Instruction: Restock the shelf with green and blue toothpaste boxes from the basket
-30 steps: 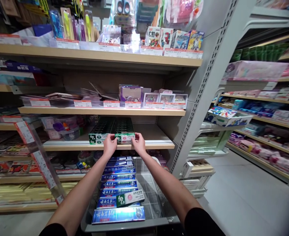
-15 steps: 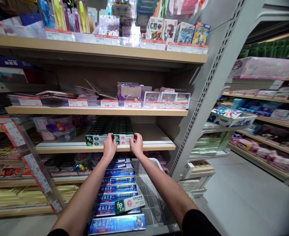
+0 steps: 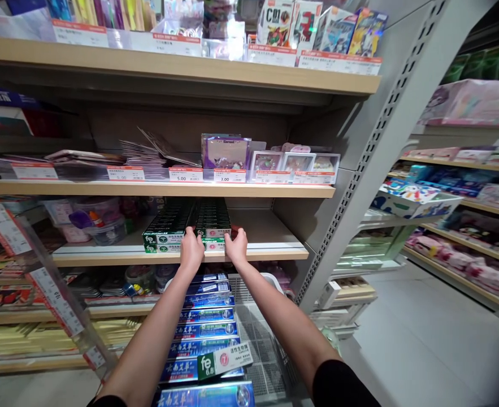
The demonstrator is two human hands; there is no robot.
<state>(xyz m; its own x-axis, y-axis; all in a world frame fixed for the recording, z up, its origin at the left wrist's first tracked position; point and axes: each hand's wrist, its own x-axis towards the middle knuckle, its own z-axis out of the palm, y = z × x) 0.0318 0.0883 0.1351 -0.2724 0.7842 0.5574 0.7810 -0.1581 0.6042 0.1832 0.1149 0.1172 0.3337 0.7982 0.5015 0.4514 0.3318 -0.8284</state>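
Note:
Two side-by-side stacks of green-and-white toothpaste boxes stand on the lower shelf, two layers high. My left hand has its fingers closed at the left end of the right stack's upper toothpaste boxes. At their right end, my right hand presses in with thumb and fingers. The left stack of toothpaste boxes sits beside my left hand. Below my arms, a grey basket holds a column of blue boxes, with one loose green-and-white toothpaste box lying tilted across them.
The lower shelf has a front lip and a side panel at right. Close above runs another shelf with cards and small clear cases. Plastic tubs stand left of the stacks. A slanted price-label strip juts out at left.
The right stack's upper boxes have slid slightly back, baring the top edge of the layer beneath. Both hands stay at their ends. My view has moved closer and tipped down.

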